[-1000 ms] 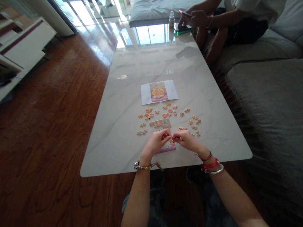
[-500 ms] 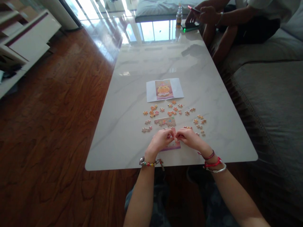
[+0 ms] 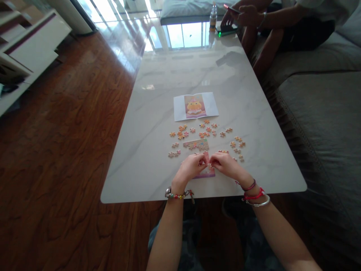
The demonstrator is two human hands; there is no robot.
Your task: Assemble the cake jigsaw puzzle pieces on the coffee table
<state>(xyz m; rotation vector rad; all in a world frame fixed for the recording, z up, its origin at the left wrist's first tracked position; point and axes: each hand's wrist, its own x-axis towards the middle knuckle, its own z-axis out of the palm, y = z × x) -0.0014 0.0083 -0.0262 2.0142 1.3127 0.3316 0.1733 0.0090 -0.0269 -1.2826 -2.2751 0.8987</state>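
Observation:
My left hand (image 3: 194, 165) and my right hand (image 3: 224, 165) meet over a partly joined pink and purple puzzle section (image 3: 207, 173) near the table's front edge. The fingers of both hands are pinched close together, almost touching. A small jigsaw puzzle piece (image 3: 209, 165) shows between the fingertips; whether one hand or both grip it is hard to see. Just beyond lies a joined beige strip of puzzle (image 3: 196, 144). Loose puzzle pieces (image 3: 208, 130) are scattered behind it, with more puzzle pieces (image 3: 237, 145) to the right. My hands hide part of the pink section.
Past the pieces lies a creased picture sheet (image 3: 196, 106) on the white marble table (image 3: 158, 173). A bottle (image 3: 213, 18) and a dark device with a green light (image 3: 226, 31) stand at the far end. Another person (image 3: 270, 22) sits on the sofa (image 3: 324, 98), holding a phone.
Both hands stay nearly in place over the pink section, fingers still pinched. The view has shifted very slightly; the loose pieces lie as before.

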